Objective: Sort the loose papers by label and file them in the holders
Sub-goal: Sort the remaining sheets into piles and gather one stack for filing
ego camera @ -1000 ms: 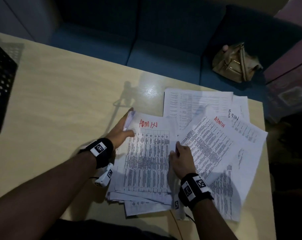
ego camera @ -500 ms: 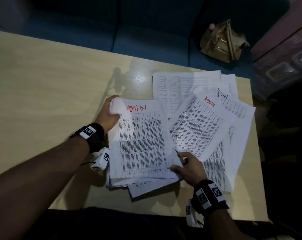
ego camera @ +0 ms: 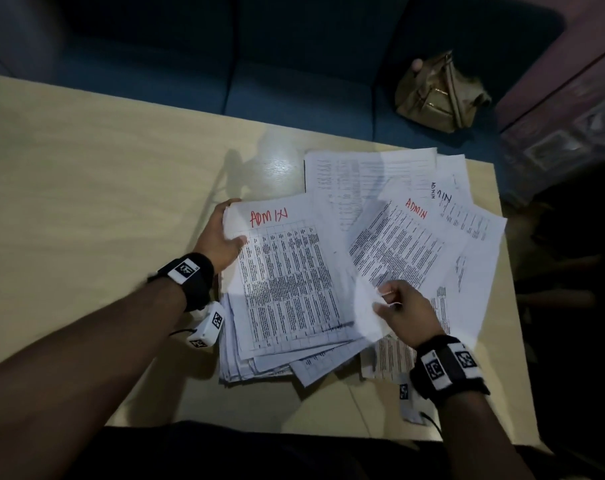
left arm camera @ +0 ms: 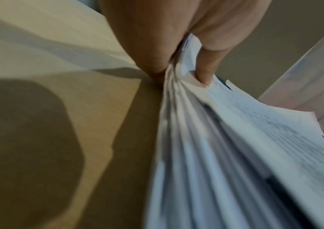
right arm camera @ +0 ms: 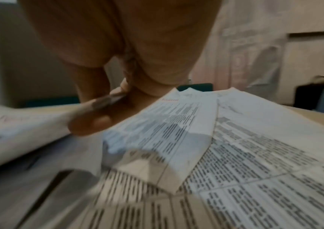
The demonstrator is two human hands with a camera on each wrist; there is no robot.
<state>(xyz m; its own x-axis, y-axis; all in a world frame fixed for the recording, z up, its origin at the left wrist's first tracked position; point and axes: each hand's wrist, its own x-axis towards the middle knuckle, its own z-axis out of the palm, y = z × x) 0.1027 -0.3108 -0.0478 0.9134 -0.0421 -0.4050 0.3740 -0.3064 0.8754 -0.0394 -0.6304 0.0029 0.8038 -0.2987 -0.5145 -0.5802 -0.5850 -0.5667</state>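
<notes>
The left hand (ego camera: 221,242) grips the far-left corner of the gathered stack (ego camera: 287,282), thumb on the top sheet and fingers beneath, as the left wrist view shows. The stack lies with its long axis running near to far, directly between the two hands, its top sheet marked "ADMIN" in red. The right hand (ego camera: 403,311) pinches that sheet's near-right corner, so it is judged the nearer hand for adding the next paper. Just right of the stack, overlapping its edge, a loose sheet (ego camera: 398,244) also marked "ADMIN" lies tilted on the counter (ego camera: 103,188). It tops a fan of about five loose sheets; the exact count is unclear. No holders show. One tan bag (ego camera: 436,93) rests beyond the far edge.
</notes>
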